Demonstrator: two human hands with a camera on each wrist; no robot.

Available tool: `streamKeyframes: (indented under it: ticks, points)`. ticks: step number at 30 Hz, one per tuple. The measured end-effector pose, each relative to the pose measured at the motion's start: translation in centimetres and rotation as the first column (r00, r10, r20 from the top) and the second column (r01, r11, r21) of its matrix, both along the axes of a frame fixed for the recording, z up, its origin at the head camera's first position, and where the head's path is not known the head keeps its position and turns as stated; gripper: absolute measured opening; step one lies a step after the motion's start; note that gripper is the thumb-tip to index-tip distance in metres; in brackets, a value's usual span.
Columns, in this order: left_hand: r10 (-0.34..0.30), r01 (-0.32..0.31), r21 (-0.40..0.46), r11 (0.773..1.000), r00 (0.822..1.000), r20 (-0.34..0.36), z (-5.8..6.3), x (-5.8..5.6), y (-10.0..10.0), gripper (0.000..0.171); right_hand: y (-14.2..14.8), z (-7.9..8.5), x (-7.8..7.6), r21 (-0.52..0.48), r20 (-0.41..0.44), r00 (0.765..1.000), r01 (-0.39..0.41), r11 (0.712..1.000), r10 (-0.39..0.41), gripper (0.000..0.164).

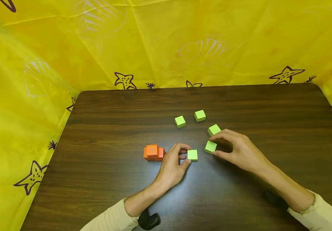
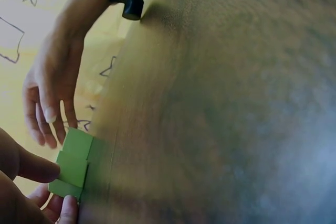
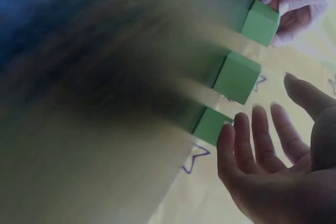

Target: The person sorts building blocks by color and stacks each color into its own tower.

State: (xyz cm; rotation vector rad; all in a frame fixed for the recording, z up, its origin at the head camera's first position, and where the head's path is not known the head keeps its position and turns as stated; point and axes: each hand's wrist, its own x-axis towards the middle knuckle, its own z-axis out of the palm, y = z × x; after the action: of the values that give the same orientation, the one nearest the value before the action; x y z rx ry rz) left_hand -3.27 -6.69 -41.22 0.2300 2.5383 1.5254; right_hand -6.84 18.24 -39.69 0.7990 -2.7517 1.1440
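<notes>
My left hand [image 1: 171, 163] pinches a light green cube [image 1: 192, 155] on the table between thumb and fingers. In the left wrist view the thumb presses that cube [image 2: 72, 169]. Just right of it stands a second green cube [image 1: 210, 147], with my right hand [image 1: 241, 149] beside it. The right thumb and index finger are spread around that cube; in the right wrist view they look apart from the cube [image 3: 238, 80]. A third green cube [image 1: 214, 130] lies behind the right fingertips. Left of my left hand is a small stack of orange blocks [image 1: 152, 151].
Two more green cubes, one on the left [image 1: 180, 122] and one on the right [image 1: 200, 115], sit farther back on the dark wood table [image 1: 111, 128]. A yellow patterned cloth [image 1: 154, 38] hangs behind the table. A black object [image 1: 148, 220] is by the left sleeve.
</notes>
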Motion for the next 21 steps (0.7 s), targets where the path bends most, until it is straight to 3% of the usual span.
streamKeyframes:
  ticks: [7, 21]
  points:
    - [0.006, -0.006, -0.010, 1.000, 1.000, -0.003, -0.15, 0.08, -0.01, 0.038, 0.57, -0.34, -0.14, -0.010, 0.038, 0.999, -0.013, 1.000, 0.013, 0.045]
    - [0.003, -0.003, -0.011, 1.000, 1.000, -0.027, -0.44, 0.04, 0.04, 0.037, -0.04, -0.74, -0.02, 0.033, 0.146, 0.989, 0.033, 0.999, -0.037, 0.041]
